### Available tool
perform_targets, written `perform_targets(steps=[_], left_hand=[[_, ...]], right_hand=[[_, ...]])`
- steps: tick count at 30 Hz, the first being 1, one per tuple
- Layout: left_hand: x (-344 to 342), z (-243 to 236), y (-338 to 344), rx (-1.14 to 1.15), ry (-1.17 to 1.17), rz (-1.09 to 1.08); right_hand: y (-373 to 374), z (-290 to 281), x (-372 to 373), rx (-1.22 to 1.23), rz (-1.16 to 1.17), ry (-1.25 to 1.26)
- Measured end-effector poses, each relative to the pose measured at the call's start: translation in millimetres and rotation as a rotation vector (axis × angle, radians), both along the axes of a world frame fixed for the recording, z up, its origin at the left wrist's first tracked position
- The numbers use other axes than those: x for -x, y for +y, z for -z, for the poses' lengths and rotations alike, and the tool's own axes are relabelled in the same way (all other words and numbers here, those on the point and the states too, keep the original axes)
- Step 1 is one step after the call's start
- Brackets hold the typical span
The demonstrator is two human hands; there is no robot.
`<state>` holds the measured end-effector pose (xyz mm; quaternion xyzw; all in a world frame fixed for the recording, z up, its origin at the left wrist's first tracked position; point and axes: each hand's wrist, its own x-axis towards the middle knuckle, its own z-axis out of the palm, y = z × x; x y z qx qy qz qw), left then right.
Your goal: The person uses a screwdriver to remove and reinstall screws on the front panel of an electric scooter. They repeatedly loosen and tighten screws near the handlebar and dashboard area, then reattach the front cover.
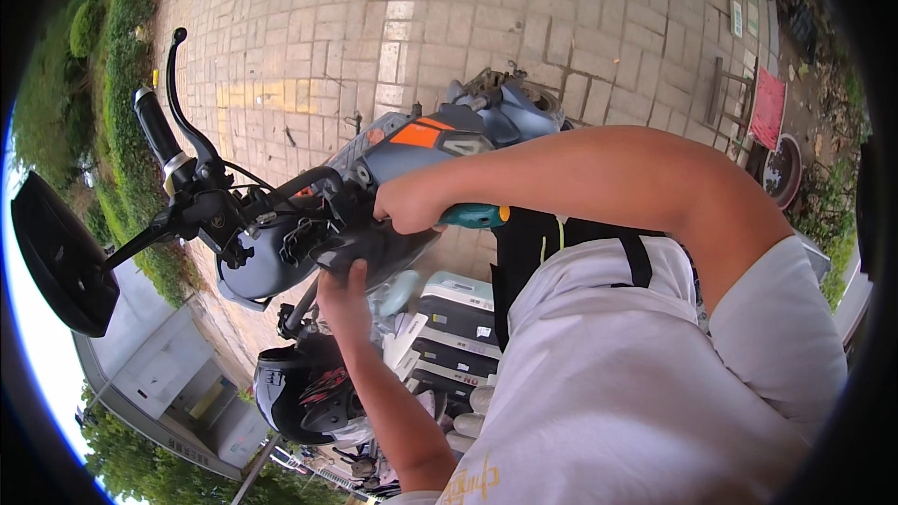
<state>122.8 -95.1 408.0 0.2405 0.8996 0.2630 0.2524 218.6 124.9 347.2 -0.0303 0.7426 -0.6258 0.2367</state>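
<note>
A motorcycle with grey and orange bodywork [426, 136] stands in front of me. My right hand [412, 203] is closed around a screwdriver with a teal handle [475, 215] and yellow end, held near the dark parts behind the handlebar. The tool's shaft and tip are hidden. Lower down, my left hand [344, 304] grips the edge of a dark grey panel [369, 252] on the motorcycle. Its thumb lies on top, and the other fingers are mostly out of sight.
To the left, the handlebar grip [157, 126], lever [175, 75] and black mirror [65, 257] stick out. A black helmet [313, 388] hangs near my left forearm. Stacked boxes [458, 318] stand close to my body. A red board [768, 108] lies at the right on the paving.
</note>
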Motion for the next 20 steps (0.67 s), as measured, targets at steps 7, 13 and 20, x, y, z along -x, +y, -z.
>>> perform_targets(steps=[7,13,20], left_hand=[[4,-4,1,0.016,0.067,0.049],[-1,-15,4,0.182,0.256,0.07],[-7,9,-19,0.144,0.395,0.014]], right_hand=[[-9,-1,-1,-0.177,0.025,0.031],[-5,8,2,0.422,0.239,-0.5],[-16,14,11,0.242,0.27,-0.518]])
